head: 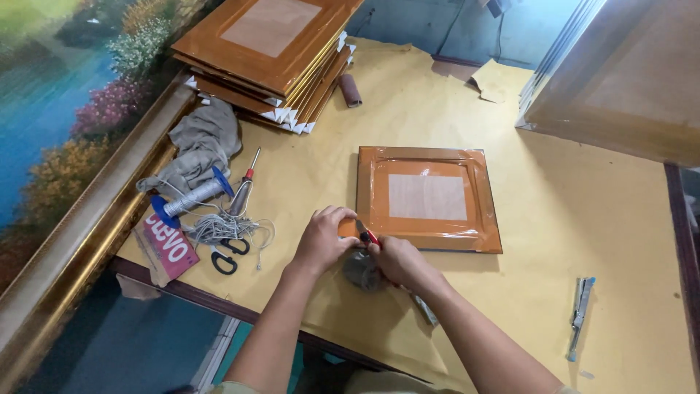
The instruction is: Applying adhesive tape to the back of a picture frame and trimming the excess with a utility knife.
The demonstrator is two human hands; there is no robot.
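Centre frame: our left hand (323,237) presses the taped frame (426,198) corner; right hand (397,263) grasps a red-handled tool (367,233). Best keep the frame pinned flat.

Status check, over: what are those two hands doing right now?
Left hand pressed on picture frame corner. Right hand grips red-handled tool there. Tape roll under the hands. Nothing blocking.

The scene is lit evenly and fairly brightly from above. Soft, short shadows are cast beneath the hands (364,252) onto the table (583,219). Glare is seen on the glossy tape of the picture frame (428,198). The leaning frame (627,80) at upper right is blurred, and edges are slightly bent.
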